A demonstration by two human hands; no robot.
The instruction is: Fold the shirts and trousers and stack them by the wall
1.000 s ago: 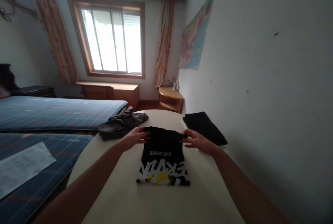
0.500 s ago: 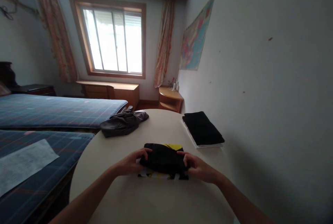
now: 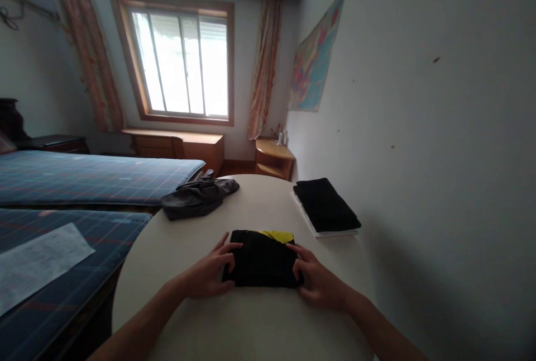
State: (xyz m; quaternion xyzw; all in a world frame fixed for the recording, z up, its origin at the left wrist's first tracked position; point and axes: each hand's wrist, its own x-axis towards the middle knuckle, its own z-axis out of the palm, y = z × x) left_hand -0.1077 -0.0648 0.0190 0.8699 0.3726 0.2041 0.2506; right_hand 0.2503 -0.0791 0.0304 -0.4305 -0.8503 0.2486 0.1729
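A black garment (image 3: 263, 263) lies folded into a flat rectangle on the pale round table, with a yellow patch showing at its far edge. My left hand (image 3: 205, 272) holds its left side, thumb at the near corner and one finger raised off the cloth. At the right side, my right hand (image 3: 320, 280) grips the edge, its index finger resting on top and its thumb by the near corner. The undersides of the cloth at both hands are hidden.
Beyond the garment, a folded black cloth (image 3: 326, 204) sits on something white at the table's (image 3: 251, 322) right. A crumpled dark grey cloth or bag (image 3: 195, 199) lies at the far left. Left of the table are plaid mattresses (image 3: 92, 176) and a paper sheet (image 3: 37, 266); a wall (image 3: 439, 210) stands right.
The black layer has come down toward me and flattened, covering the patterned white and yellow strip at the near edge. Both hands have moved slightly nearer; the left fingers have spread a little.
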